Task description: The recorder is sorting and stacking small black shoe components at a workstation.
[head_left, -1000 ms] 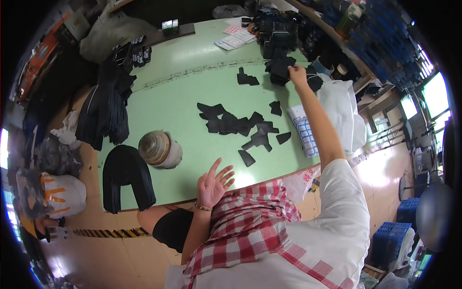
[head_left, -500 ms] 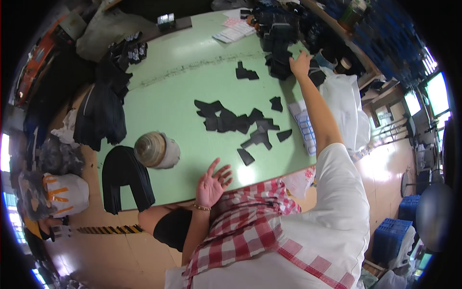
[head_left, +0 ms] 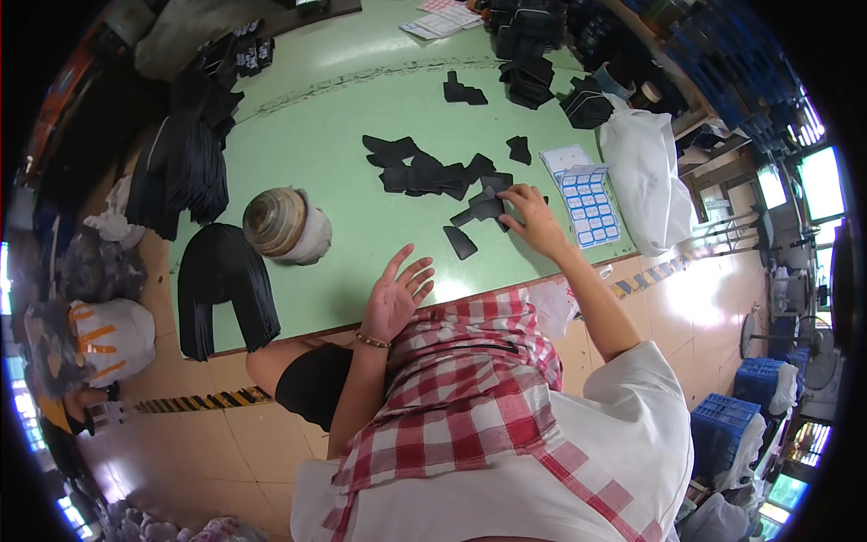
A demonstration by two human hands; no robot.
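Note:
My right hand [head_left: 538, 226] is over the right end of a loose group of flat black cut pieces [head_left: 424, 174] on the green table. Its thumb and forefinger close on the edge of one dark piece [head_left: 486, 206]; other fingers partly cover the pieces beneath. My left hand [head_left: 393, 298] hovers by the near table edge, palm turned up, fingers apart, holding nothing. Another black piece [head_left: 460, 242] lies between the hands. Farther back are a small piece [head_left: 518, 150] and a stepped one [head_left: 464, 89].
A round tape-wrapped object [head_left: 287, 226] stands left, beside a curved black stack [head_left: 226, 280]. More black stacks [head_left: 526, 81] lie at the far right. A blue-and-white label sheet [head_left: 587, 203] and white bag [head_left: 643, 181] line the right edge.
My right hand has come back from the far-right black stack to the loose pieces. My left hand stays almost still. The view has shifted, uncovering more of the label sheet.

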